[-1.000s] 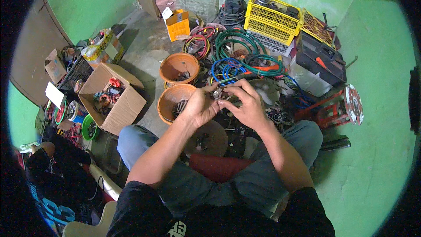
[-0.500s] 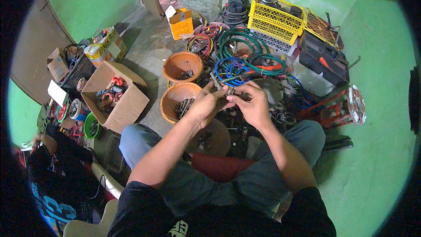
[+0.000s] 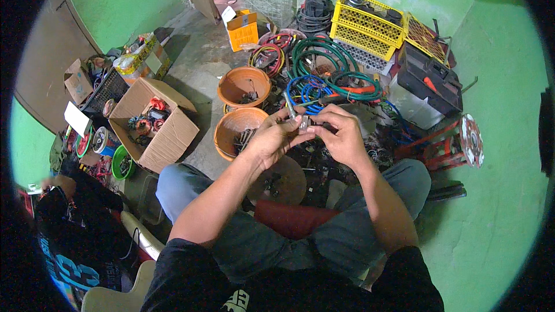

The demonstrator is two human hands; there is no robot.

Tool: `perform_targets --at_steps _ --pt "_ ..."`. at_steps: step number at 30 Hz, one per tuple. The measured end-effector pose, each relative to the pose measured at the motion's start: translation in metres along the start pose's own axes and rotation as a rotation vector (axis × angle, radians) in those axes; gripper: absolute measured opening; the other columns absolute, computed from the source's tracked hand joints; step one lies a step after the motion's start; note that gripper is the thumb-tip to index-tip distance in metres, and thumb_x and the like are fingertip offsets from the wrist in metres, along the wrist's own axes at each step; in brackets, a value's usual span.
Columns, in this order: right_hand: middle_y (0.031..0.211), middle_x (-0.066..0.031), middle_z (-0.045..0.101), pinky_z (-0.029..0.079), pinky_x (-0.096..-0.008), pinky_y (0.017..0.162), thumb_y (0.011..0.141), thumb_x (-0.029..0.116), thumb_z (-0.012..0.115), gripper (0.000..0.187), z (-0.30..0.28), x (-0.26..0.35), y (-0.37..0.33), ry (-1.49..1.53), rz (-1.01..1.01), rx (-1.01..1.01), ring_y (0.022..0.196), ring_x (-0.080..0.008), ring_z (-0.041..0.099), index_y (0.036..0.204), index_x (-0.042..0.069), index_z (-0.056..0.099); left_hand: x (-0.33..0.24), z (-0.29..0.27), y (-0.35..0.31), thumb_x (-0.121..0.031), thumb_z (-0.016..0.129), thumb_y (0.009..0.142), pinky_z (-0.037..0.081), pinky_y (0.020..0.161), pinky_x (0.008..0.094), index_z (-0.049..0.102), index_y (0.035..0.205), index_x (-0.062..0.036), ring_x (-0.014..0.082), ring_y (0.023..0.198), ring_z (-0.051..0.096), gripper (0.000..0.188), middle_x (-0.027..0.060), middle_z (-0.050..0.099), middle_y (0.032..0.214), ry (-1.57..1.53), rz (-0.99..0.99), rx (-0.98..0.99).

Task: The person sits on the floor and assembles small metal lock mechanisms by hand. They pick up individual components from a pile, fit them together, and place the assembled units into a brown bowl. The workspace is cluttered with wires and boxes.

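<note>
Above my lap, both hands meet around a small grey metal part (image 3: pixel 304 122) with a slim rod (image 3: pixel 289 104) sticking up from it. My left hand (image 3: pixel 273 140) is closed on the part from the left, its thumb on top. From the other side my right hand (image 3: pixel 342 137) pinches the part's right end between thumb and fingers. The fingers hide much of it, so its exact kind cannot be made out. Just beyond my left hand, an orange bowl (image 3: pixel 222 145) holds several long metal pieces. Another orange bowl (image 3: pixel 226 93) behind it has a few small parts inside.
Coiled green hose (image 3: pixel 300 52) and blue hose (image 3: pixel 296 84) lie ahead. Yellow crates (image 3: pixel 370 32) and a black toolbox (image 3: pixel 425 75) stand back right. A red stool (image 3: pixel 471 138) lies tipped at right. Left are a cardboard box (image 3: pixel 173 144) and another person (image 3: pixel 81 225).
The part has turned slightly between my fingers, and its rod stands more upright. My right hand has shifted a little to the right. The view has moved slightly.
</note>
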State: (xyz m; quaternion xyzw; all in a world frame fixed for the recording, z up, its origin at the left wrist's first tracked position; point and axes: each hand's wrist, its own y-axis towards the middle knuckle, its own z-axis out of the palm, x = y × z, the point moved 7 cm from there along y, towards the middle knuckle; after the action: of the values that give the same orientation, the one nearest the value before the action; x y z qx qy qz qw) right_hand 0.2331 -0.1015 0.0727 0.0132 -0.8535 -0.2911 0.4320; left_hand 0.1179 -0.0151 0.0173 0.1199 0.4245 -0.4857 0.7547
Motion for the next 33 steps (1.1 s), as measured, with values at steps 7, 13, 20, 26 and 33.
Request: perform_targets --at_steps 7,13,20,26,33 --pt "0.087 -0.0112 0.065 0.05 -0.0327 0.072 0.08 0.004 0.074 0.017 -0.004 0.002 0.001 -0.003 0.027 -0.025 0.079 -0.023 0.065 0.095 -0.003 0.07 -0.004 0.004 0.001 -0.011 0.055 0.099 0.057 0.095 0.0365 0.05 0.128 -0.0029 0.0235 0.105 0.065 0.03 0.0115 0.061 0.114 -0.003 0.012 0.029" --pt "0.088 -0.0121 0.066 0.051 -0.0334 0.072 0.082 0.002 0.071 0.015 -0.004 0.005 0.0 -0.005 0.033 -0.059 0.079 -0.0243 0.065 0.096 -0.003 0.07 -0.006 0.005 0.002 -0.011 0.056 0.099 0.057 0.095 0.0336 0.049 0.129 -0.0023 0.0232 0.106 0.065 0.032 0.0115 0.06 0.116 0.026 0.018 0.045" --pt "0.088 -0.0131 0.066 0.051 -0.0338 0.073 0.084 -0.002 0.066 0.012 -0.001 0.004 -0.001 -0.01 0.026 -0.128 0.08 -0.0258 0.066 0.096 -0.003 0.07 -0.005 0.004 0.005 -0.01 0.056 0.099 0.057 0.096 0.0347 0.048 0.129 -0.0011 0.0235 0.108 0.064 0.032 0.0134 0.059 0.117 -0.007 0.056 0.071" --pt "0.086 -0.0135 0.066 0.051 -0.0336 0.072 0.086 -0.001 0.065 0.009 -0.008 0.007 -0.003 -0.02 0.048 -0.295 0.079 -0.0257 0.066 0.093 -0.002 0.07 -0.007 0.012 0.006 -0.008 0.055 0.099 0.057 0.097 0.0372 0.046 0.13 0.0004 0.0248 0.105 0.064 0.034 0.0144 0.059 0.117 -0.026 0.063 0.088" --pt "0.086 -0.0104 0.068 0.05 -0.0317 0.073 0.091 0.008 0.063 0.011 -0.007 -0.01 -0.003 0.116 0.145 -0.249 0.078 -0.0192 0.065 0.092 -0.001 0.069 -0.006 0.016 0.005 -0.009 0.056 0.098 0.057 0.097 0.0379 0.046 0.129 0.0008 0.0259 0.105 0.065 0.034 0.0148 0.061 0.116 -0.042 0.051 0.096"
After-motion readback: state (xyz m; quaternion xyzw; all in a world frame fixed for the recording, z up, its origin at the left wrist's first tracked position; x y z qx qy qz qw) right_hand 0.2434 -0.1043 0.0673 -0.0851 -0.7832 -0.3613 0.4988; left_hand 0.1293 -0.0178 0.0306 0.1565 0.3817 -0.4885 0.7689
